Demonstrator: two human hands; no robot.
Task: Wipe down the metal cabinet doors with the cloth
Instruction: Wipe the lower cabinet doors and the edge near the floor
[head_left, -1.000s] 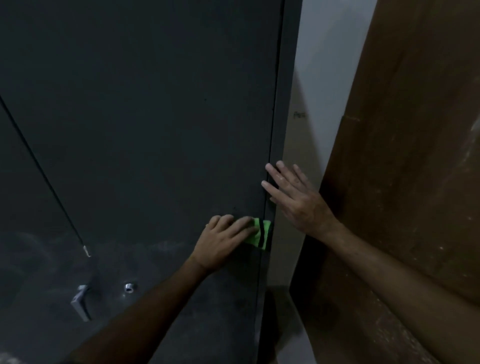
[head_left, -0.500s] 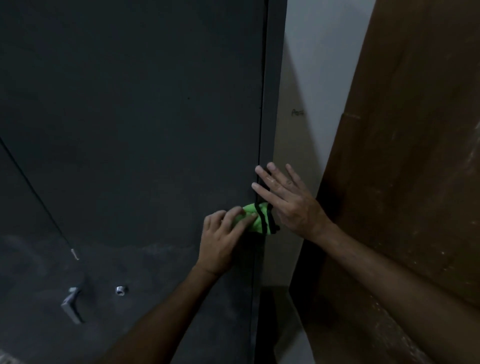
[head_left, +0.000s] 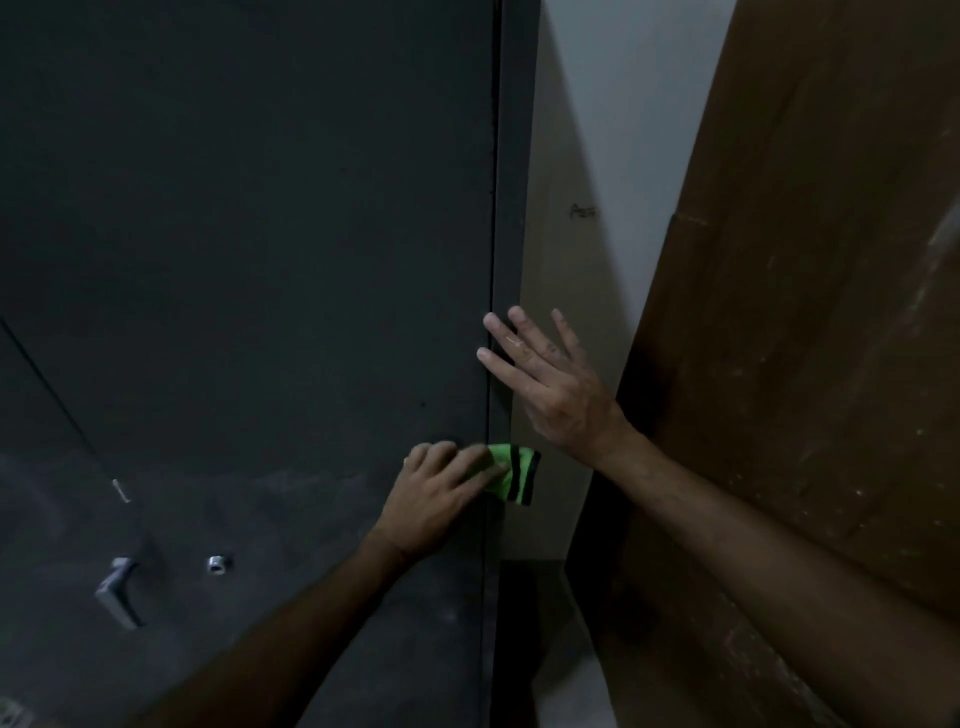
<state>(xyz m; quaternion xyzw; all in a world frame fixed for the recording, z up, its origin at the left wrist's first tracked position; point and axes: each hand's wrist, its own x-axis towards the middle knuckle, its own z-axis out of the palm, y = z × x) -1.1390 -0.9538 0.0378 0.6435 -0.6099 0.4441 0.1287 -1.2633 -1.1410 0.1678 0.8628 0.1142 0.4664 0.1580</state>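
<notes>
A matt, dark grey metal cabinet door (head_left: 270, 249), dull and smudged toward its lower part, carries a shiny metal handle (head_left: 118, 592) and a bright lock (head_left: 217, 564). A soft green cloth (head_left: 511, 472) with black stripes lies against it beside a rough, scuffed brown board (head_left: 810, 364).

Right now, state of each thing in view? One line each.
cabinet door: closed, dusty smears low down.
green cloth: bunched, pressed at the door's right edge.
left hand: fingers curled over the cloth.
right hand: flat, fingers straight, on the cabinet's edge.
door handle: angled down, untouched.
</notes>
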